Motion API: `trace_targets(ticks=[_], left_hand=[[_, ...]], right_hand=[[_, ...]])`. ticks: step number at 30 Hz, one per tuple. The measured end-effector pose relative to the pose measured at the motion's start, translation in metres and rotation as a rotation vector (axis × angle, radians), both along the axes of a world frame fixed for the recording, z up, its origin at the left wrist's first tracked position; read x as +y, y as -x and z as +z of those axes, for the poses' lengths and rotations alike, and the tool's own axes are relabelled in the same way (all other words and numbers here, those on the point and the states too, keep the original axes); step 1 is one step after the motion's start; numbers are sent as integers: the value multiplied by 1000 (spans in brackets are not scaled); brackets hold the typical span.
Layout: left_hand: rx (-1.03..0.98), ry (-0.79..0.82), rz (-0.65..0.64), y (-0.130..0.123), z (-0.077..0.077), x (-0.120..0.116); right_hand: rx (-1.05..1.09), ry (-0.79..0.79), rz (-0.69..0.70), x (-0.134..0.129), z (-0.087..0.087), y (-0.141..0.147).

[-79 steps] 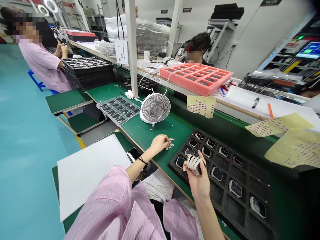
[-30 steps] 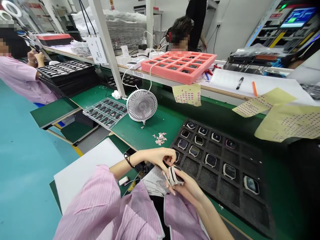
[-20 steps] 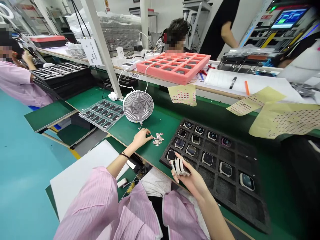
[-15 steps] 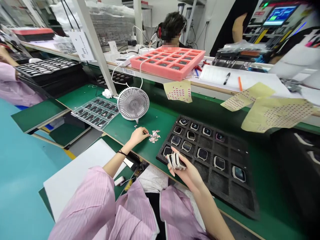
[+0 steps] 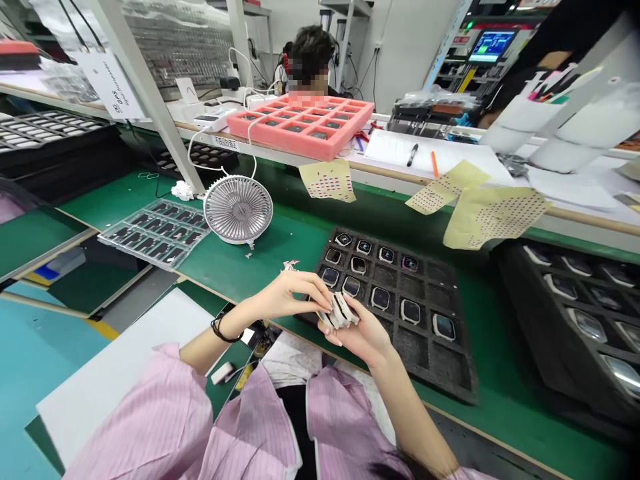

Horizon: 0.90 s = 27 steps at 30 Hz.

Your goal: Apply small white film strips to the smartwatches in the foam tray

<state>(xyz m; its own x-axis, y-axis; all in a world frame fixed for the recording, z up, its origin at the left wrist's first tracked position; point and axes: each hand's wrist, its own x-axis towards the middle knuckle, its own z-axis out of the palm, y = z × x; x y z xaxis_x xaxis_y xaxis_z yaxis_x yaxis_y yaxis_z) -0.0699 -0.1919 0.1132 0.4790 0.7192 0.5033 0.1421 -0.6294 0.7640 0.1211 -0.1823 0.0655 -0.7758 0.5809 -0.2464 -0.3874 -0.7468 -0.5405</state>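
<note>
- While the left hand (image 5: 285, 293) stretches across to the right hand (image 5: 361, 331), the two meet just over the near edge of a black foam tray (image 5: 445, 377).
- The right hand's fingers curl up around a strip-wrapped watch (image 5: 339, 311), a small dark body banded with white strips, and its thumb presses in from the far side, so it is pinched there.
- The left hand's thumb and forefinger close in a pinch at the watch's near end; exactly which strip they hold is hidden.
- The watch sits between both hands, above the tray's front corner, not resting on it.
- A black bracelet (image 5: 223, 329) circles the left wrist, and pink striped sleeves (image 5: 250, 427) run back from both arms.
- A small scrap of paper (image 5: 289, 265) lies on the green worktop (image 5: 280, 257) just past the left knuckles.
- Rows of watches (image 5: 380, 298) sit in the foam tray's pockets, and some pockets nearer the front show bare foam.
- Farther off stand a white desk fan (image 5: 238, 209), a clear blister tray (image 5: 155, 233) and, on the shelf, a pink foam tray (image 5: 300, 127), with a co-worker (image 5: 310, 53) beyond it.
</note>
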Motion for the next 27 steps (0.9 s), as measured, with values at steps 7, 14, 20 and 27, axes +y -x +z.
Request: trace_targets(ticks=[7, 14, 20, 27], left_hand=[[77, -112, -60, -1, -1, 6], [136, -40, -200, 1, -8, 16], [237, 118, -161, 0, -19, 19], [234, 245, -200, 2, -42, 9]], right_hand=[[105, -7, 75, -5, 2, 1], [95, 12, 185, 1, -11, 2], [12, -112, 91, -8, -14, -2], [-159, -92, -139, -36, -20, 7]])
